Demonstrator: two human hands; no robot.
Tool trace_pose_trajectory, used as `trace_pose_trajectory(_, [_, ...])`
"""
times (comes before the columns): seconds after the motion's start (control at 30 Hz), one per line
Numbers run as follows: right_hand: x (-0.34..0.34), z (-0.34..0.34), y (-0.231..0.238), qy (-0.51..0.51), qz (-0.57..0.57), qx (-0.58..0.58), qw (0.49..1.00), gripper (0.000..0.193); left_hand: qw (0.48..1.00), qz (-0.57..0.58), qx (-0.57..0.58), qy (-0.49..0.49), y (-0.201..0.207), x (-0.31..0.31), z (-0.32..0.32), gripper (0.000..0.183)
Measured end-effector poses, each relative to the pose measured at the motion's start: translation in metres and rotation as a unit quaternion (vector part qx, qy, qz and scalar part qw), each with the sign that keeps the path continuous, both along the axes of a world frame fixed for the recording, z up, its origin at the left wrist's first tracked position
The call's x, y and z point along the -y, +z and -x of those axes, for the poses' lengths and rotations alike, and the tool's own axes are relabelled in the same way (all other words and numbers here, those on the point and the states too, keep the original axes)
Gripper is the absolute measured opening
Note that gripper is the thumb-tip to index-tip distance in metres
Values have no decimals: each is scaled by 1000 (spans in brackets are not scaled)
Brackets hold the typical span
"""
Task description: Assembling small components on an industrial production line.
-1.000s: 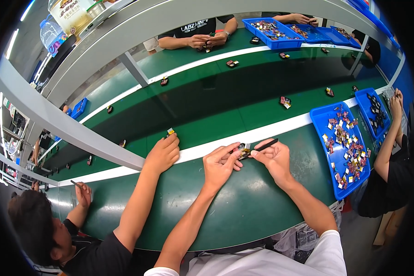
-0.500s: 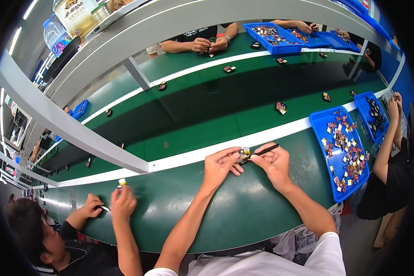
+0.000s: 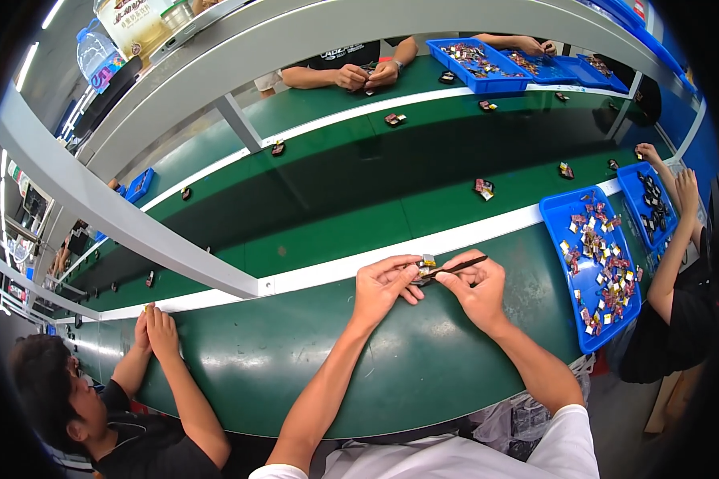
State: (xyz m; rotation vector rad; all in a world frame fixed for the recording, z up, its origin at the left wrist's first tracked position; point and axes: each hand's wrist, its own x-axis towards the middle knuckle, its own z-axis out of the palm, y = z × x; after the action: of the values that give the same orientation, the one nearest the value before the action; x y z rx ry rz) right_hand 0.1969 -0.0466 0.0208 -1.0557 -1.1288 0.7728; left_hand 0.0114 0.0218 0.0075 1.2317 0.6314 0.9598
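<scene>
My left hand (image 3: pixel 383 283) pinches a small metallic part (image 3: pixel 427 263) just above the green table (image 3: pixel 311 359), close to the white stripe. My right hand (image 3: pixel 475 289) sits right beside it and grips a thin dark tool (image 3: pixel 459 266) whose tip touches the part. Both hands meet at the middle of the view. My forearms come up from the lower edge.
A blue tray (image 3: pixel 563 209) of several small parts lies to my right. A second blue tray (image 3: pixel 633 177) sits by a co-worker's arm at far right. Another co-worker's hands (image 3: pixel 156 334) rest at the left. Small assemblies ride the green belt (image 3: pixel 335 207). A grey shelf beam (image 3: pixel 120 211) crosses overhead.
The co-worker on the left pulled the outstretched arm back from the belt and brought both hands together at the table. My own hands stayed in place on the part.
</scene>
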Motion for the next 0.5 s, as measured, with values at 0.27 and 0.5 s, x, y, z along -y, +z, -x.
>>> trace_pose_trajectory(0.27, [1,1,0,6,8,3,1000,13,1000,-3,-3,1,-3,-1,1,29])
trace_pose_trajectory(0.5, [1,3,-3,-1,10,3,1000,12,1000,7,-2,-9,-1,-2,2,29])
